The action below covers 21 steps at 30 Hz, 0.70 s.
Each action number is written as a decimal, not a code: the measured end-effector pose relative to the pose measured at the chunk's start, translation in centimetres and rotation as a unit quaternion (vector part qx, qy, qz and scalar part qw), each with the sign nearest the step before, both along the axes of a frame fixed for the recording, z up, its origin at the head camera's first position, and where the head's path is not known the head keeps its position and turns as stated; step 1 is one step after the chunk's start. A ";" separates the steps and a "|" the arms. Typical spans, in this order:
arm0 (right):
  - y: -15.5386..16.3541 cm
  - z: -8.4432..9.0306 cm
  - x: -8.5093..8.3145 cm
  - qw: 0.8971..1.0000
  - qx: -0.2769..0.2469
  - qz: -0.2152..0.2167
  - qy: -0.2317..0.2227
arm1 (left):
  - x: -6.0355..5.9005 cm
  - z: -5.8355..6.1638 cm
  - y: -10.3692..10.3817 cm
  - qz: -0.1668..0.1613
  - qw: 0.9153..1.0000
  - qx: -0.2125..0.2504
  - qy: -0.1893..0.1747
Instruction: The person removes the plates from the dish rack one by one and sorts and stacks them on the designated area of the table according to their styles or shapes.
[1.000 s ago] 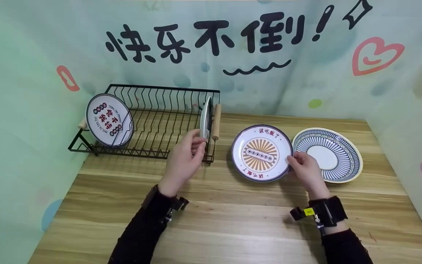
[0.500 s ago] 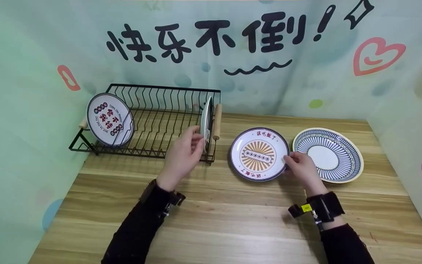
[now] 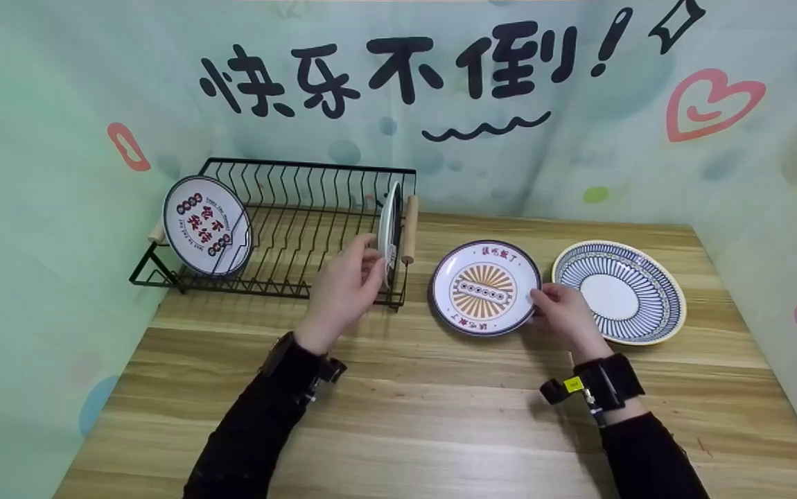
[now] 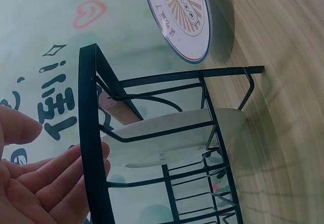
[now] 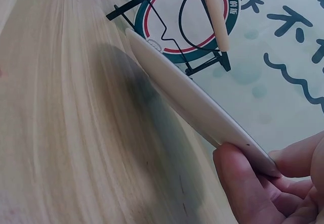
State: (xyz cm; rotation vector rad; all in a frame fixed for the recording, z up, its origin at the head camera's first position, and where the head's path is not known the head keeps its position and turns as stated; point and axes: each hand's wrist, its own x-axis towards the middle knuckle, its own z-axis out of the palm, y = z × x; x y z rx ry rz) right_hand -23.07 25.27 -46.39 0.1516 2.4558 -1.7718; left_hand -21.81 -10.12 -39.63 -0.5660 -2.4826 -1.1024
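Note:
My right hand point(image 3: 568, 315) pinches the right rim of a round plate point(image 3: 464, 260) with orange rays and red writing. In the right wrist view the plate point(image 5: 187, 102) is tilted, its far side raised over the table, thumb and fingers on its edge. My left hand point(image 3: 343, 294) is at the right end of a black wire dish rack point(image 3: 308, 165), beside a plate point(image 3: 387, 232) standing on edge there. The left wrist view shows its fingertips by that plate point(image 4: 167, 128), behind a rack bar, thumb apart; contact is hard to tell.
Another plate point(image 3: 208, 225) with red writing leans in the rack's left end. A deep blue-patterned oval dish point(image 3: 610, 294) lies on the wooden table point(image 3: 440, 430) at the right. A wooden handle point(image 3: 410, 229) sticks out at the rack's right side. Printed cloth walls enclose the table.
My right hand has moved a little to the left with the rayed plate, widening the gap to the oval dish. The left hand stays by the rack, shifting only slightly.

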 end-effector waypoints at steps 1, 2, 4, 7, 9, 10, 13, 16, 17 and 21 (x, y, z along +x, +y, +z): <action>0.0 0.0 -0.1 1.000 0.001 0.001 -0.001 | -0.1 0.0 0.0 0.000 1.000 -0.002 0.001; -0.1 0.0 -0.1 1.000 0.003 0.002 -0.001 | -0.1 0.1 -0.1 -0.001 1.000 -0.004 0.002; -0.2 -0.1 -0.2 1.000 0.012 0.004 0.001 | -0.3 0.1 -0.1 0.000 1.000 -0.010 0.001; -0.2 -0.2 -0.3 1.000 0.011 0.005 0.002 | -0.6 0.2 -0.2 0.004 1.000 -0.018 -0.006; -0.3 -0.4 -0.4 1.000 0.007 0.008 0.002 | -0.8 0.2 -0.2 0.006 1.000 -0.024 -0.011; -0.4 -0.4 -0.4 1.000 0.001 0.008 0.001 | -0.9 0.3 -0.3 0.007 0.999 -0.028 -0.013; -0.6 -0.6 -0.6 1.000 -0.011 0.009 -0.006 | -1.1 0.4 -0.3 0.013 0.999 -0.040 -0.022; -0.7 -0.6 -0.6 1.000 -0.011 0.012 -0.011 | -1.3 0.5 -0.3 0.023 0.998 -0.058 -0.028; -0.7 -0.6 -0.6 1.000 -0.017 0.011 -0.014 | -1.3 0.6 -0.3 0.026 0.997 -0.062 -0.030; -0.9 -0.7 -0.6 0.999 -0.033 0.009 -0.025 | -1.6 0.7 -0.4 0.032 0.996 -0.073 -0.036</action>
